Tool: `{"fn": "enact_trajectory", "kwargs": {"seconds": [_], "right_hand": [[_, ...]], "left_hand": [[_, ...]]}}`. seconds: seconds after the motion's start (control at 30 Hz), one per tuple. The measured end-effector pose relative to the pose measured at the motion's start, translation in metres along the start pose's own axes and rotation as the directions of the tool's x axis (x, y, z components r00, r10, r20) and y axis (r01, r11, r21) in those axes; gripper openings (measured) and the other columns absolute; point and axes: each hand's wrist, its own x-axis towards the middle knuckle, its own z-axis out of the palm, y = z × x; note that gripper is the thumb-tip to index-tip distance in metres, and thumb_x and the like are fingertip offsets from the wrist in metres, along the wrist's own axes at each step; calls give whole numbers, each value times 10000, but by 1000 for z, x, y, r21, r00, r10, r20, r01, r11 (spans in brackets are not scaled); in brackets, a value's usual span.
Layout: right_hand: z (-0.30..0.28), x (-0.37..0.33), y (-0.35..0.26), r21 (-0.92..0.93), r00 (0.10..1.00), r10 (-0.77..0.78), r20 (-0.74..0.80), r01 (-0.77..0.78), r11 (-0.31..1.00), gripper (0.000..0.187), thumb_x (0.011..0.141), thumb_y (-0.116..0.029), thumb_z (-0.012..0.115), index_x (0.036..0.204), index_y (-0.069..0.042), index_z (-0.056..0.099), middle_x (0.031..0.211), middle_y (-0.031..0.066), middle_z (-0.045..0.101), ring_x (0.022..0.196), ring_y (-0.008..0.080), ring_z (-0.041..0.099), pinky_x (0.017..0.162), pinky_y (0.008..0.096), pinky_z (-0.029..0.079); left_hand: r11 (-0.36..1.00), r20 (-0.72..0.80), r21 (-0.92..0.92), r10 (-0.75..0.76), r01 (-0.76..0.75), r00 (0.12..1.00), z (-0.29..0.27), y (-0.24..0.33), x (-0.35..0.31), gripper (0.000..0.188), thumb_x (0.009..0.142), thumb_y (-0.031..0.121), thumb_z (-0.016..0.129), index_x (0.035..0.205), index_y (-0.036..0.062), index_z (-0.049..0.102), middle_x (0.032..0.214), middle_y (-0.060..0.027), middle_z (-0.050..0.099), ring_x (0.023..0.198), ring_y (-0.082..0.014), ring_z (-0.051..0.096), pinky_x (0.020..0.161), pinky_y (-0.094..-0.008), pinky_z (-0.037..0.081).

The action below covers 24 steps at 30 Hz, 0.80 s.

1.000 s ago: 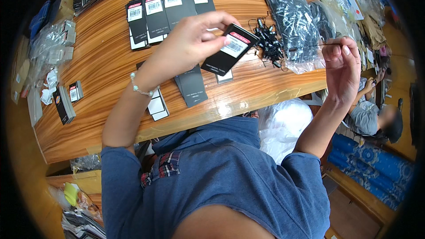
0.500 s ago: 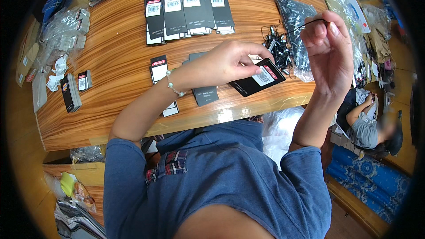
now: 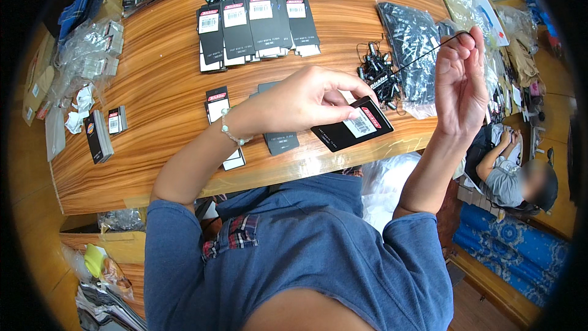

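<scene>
On the curved wooden table (image 3: 153,116), the left hand (image 3: 306,101) pinches a black rectangular card tag with a white label (image 3: 352,124) near the front edge, while at two o'clock the right hand (image 3: 459,79) grips a thin black cord (image 3: 422,55).

Packing workshop: wooden table (image 3: 153,110), stacked hang tags (image 3: 257,24), bagged cords (image 3: 407,37).

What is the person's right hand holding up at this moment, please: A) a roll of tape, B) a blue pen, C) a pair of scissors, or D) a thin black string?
D: the right hand is raised with a thin black string pinched at its fingertips, while the left hand holds a black hang tag over the wooden table.
</scene>
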Motion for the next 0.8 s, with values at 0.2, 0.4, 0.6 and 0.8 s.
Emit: {"fn": "enact_trajectory", "kwargs": {"seconds": [0.2, 0.4, 0.6, 0.8], "right_hand": [[11, 1, 5, -460, 961, -276, -10, 241, 854, 191, 878, -72, 510, 1039, 15, 564, 917, 124, 584, 860, 200, 547, 831, 362, 440], [21, 1, 29, -529, 968, -190, 166, 250, 811, 212, 830, 32, 518, 1037, 73, 536, 821, 130, 596, 761, 166, 578, 719, 268, 472], [45, -3, 65, -814, 962, -247, 117, 235, 531, 157, 760, 97, 603, 907, 59, 566, 817, 94, 615, 771, 124, 591, 697, 217, 468], [48, -1, 82, -886, 940, -316, 128, 252, 390, 93, 750, 91, 593, 834, 50, 595, 794, 65, 615, 747, 101, 571, 682, 203, 448]], "left_hand": [[957, -221, 213, 245, -199, 944, -24, 7, 4, 224, 825, -29, 523, 1045, -17, 565, 1172, -102, 513, 940, -136, 575, 784, -238, 504], [848, -408, 451, 474, -279, 780, -36, 24, 1, 256, 803, -44, 543, 1054, -6, 567, 1103, -91, 557, 906, -148, 603, 775, -240, 524], [841, -474, 464, 502, -279, 723, -34, 26, -4, 270, 788, -45, 559, 1048, 23, 588, 958, -67, 625, 839, -118, 621, 732, -221, 521], [838, -497, 458, 518, -296, 696, -33, 28, -4, 277, 778, -56, 570, 1046, 14, 586, 971, -83, 630, 816, -117, 628, 706, -217, 525]]}}
